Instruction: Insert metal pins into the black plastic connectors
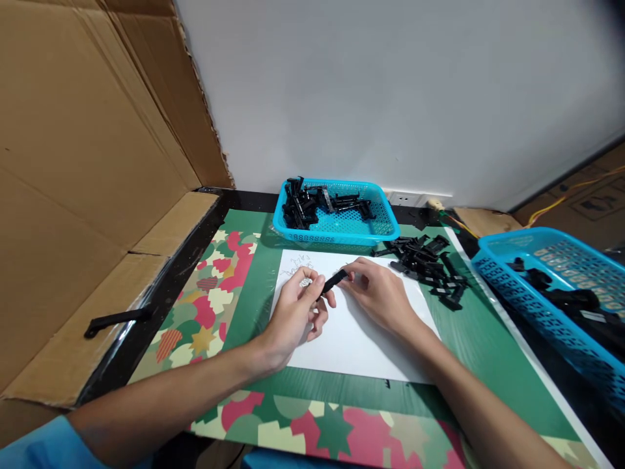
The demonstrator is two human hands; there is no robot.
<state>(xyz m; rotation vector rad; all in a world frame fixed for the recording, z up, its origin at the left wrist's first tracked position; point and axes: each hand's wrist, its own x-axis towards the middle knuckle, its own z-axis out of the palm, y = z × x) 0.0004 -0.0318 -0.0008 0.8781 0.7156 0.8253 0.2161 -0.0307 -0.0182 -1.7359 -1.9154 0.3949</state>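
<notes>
My left hand [296,312] and my right hand [378,293] meet over a white sheet of paper [356,339]. Between their fingertips they pinch a small black plastic piece [334,281], held slightly tilted just above the sheet. Both hands have their fingers closed on it. Tiny thin metal springs [299,267] lie on the paper's far left corner, just beyond my left fingers. A heap of black plastic pieces [426,262] lies to the right of my right hand, partly on the paper's corner.
A blue basket [336,229] with black pieces stands behind the paper. A second blue basket [551,306] with black parts sits at the right edge. Cardboard walls [88,163] rise at the left, with one black piece [117,319] on a flap. A patterned green mat [229,293] covers the table.
</notes>
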